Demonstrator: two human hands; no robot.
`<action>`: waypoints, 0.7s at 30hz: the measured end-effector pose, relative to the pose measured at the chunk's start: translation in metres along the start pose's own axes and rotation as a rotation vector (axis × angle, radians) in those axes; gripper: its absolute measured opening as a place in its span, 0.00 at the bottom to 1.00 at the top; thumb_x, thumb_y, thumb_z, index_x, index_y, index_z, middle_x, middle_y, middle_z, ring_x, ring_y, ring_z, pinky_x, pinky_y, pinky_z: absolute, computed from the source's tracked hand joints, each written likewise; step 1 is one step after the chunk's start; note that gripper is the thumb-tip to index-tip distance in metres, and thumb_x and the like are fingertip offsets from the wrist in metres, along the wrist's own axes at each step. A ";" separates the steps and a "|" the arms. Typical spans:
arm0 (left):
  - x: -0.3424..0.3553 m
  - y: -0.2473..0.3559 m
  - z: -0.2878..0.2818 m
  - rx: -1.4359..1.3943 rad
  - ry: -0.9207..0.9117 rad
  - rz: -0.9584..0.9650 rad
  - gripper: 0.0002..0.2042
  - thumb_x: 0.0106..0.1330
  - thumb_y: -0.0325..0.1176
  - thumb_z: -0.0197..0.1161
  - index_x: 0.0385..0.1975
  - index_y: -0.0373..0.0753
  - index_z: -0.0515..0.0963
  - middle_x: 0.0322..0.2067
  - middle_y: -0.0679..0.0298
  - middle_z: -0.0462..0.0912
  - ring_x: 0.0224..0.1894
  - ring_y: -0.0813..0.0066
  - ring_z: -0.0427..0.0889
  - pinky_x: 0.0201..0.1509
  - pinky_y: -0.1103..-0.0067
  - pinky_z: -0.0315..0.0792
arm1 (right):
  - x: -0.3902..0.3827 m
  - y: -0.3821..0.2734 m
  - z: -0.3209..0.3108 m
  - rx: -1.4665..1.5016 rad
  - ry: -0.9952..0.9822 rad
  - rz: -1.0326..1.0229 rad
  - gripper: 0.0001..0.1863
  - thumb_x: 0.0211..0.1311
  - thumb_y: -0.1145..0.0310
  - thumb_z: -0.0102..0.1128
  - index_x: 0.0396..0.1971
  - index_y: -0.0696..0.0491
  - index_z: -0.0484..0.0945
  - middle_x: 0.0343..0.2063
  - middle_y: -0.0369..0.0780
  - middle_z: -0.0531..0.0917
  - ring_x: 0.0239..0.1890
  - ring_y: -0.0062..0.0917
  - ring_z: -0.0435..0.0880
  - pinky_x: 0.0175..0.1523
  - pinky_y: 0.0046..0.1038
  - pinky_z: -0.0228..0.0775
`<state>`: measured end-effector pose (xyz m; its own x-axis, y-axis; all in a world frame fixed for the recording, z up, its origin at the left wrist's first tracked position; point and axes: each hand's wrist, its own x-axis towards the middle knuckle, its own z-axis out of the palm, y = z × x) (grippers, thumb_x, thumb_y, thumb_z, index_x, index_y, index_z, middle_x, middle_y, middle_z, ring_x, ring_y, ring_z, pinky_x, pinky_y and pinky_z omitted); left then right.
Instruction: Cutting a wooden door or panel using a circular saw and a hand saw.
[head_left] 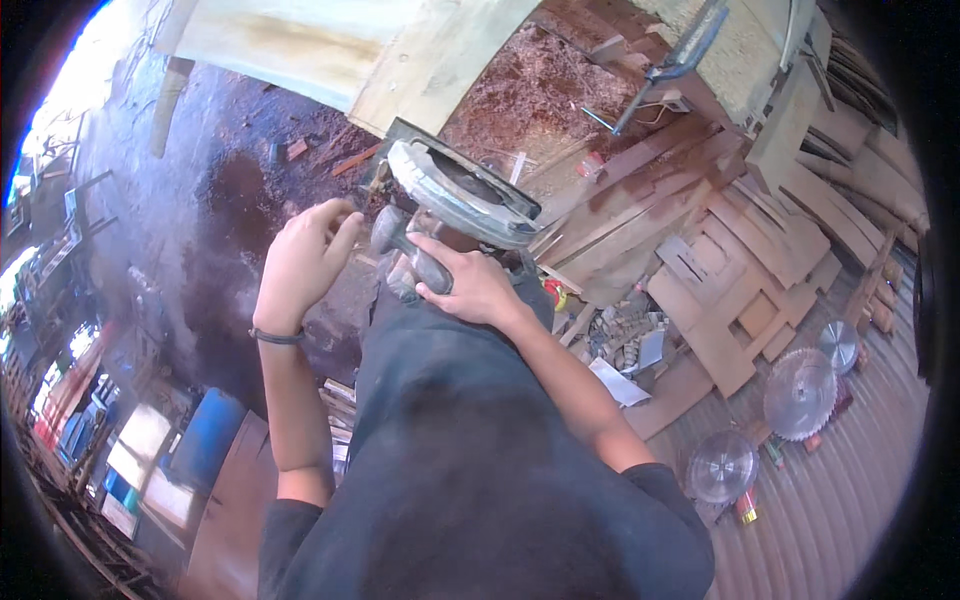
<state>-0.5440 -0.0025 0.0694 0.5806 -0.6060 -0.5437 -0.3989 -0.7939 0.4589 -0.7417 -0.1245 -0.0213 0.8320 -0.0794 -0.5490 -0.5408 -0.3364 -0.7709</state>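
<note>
My right hand (470,288) is wrapped around the grey handle of a circular saw (445,190), close in front of my body. The saw's pale curved guard and dark base plate face away from me, beside the near corner of a light wooden board (410,85). To the left of the saw, my left hand (305,255) is raised with loosely bent fingers and nothing visible in it. Its fingertips are near the saw's rounded grey motor end, and I see a small gap between them. A dark band circles my left wrist.
A blue bar clamp (690,62) sits at the upper right. Wooden planks and offcuts (720,300) are heaped on the right, near several round saw blades (800,395) along corrugated metal sheeting (850,500). Sawdust (525,95) covers the ground ahead. A blue drum (207,437) stands lower left.
</note>
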 end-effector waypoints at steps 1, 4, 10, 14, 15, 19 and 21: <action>0.003 -0.010 0.010 -0.005 -0.004 0.007 0.14 0.68 0.41 0.57 0.37 0.35 0.81 0.31 0.51 0.83 0.36 0.53 0.82 0.41 0.64 0.75 | 0.000 -0.001 -0.002 -0.002 -0.023 0.021 0.38 0.57 0.50 0.64 0.68 0.31 0.62 0.36 0.53 0.85 0.39 0.52 0.84 0.49 0.47 0.77; 0.014 -0.040 0.042 0.057 0.012 -0.071 0.21 0.71 0.49 0.55 0.34 0.33 0.80 0.31 0.48 0.83 0.35 0.51 0.83 0.41 0.65 0.74 | -0.002 -0.004 -0.004 0.023 -0.038 0.028 0.37 0.57 0.50 0.65 0.68 0.30 0.63 0.37 0.53 0.85 0.40 0.52 0.84 0.50 0.47 0.76; 0.033 -0.045 0.111 -0.297 0.001 -0.121 0.30 0.64 0.58 0.61 0.33 0.26 0.76 0.26 0.41 0.81 0.34 0.47 0.85 0.40 0.61 0.75 | 0.000 -0.005 -0.003 0.036 -0.031 0.050 0.38 0.56 0.51 0.66 0.68 0.31 0.64 0.33 0.54 0.85 0.40 0.52 0.84 0.50 0.47 0.75; 0.035 -0.040 0.127 -0.414 0.129 -0.102 0.23 0.59 0.47 0.65 0.31 0.27 0.76 0.23 0.43 0.81 0.31 0.48 0.85 0.35 0.64 0.75 | 0.002 0.004 0.002 0.057 -0.013 0.024 0.37 0.56 0.52 0.66 0.67 0.34 0.66 0.37 0.52 0.85 0.41 0.51 0.84 0.50 0.46 0.76; 0.035 -0.039 0.127 -0.431 0.156 -0.103 0.20 0.58 0.44 0.65 0.30 0.27 0.76 0.23 0.44 0.81 0.30 0.49 0.85 0.33 0.65 0.74 | 0.002 0.006 0.003 0.082 0.045 -0.052 0.36 0.56 0.53 0.66 0.67 0.35 0.68 0.40 0.51 0.85 0.41 0.50 0.84 0.50 0.46 0.76; 0.038 -0.034 0.121 -0.439 0.115 -0.109 0.17 0.57 0.40 0.63 0.27 0.27 0.78 0.23 0.44 0.81 0.30 0.54 0.86 0.35 0.67 0.75 | -0.001 0.006 0.000 0.098 0.138 -0.154 0.33 0.57 0.53 0.67 0.65 0.38 0.71 0.48 0.48 0.83 0.42 0.48 0.84 0.49 0.44 0.77; 0.035 -0.034 0.118 -0.451 0.088 -0.094 0.16 0.58 0.39 0.63 0.29 0.27 0.78 0.24 0.45 0.82 0.30 0.55 0.86 0.36 0.68 0.75 | -0.007 0.007 0.003 0.098 0.172 -0.168 0.33 0.57 0.53 0.67 0.64 0.39 0.71 0.49 0.48 0.83 0.42 0.47 0.84 0.47 0.43 0.78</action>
<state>-0.5936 -0.0021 -0.0480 0.6650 -0.5107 -0.5449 -0.0050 -0.7327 0.6805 -0.7518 -0.1235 -0.0244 0.9156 -0.1911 -0.3539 -0.3954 -0.2669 -0.8789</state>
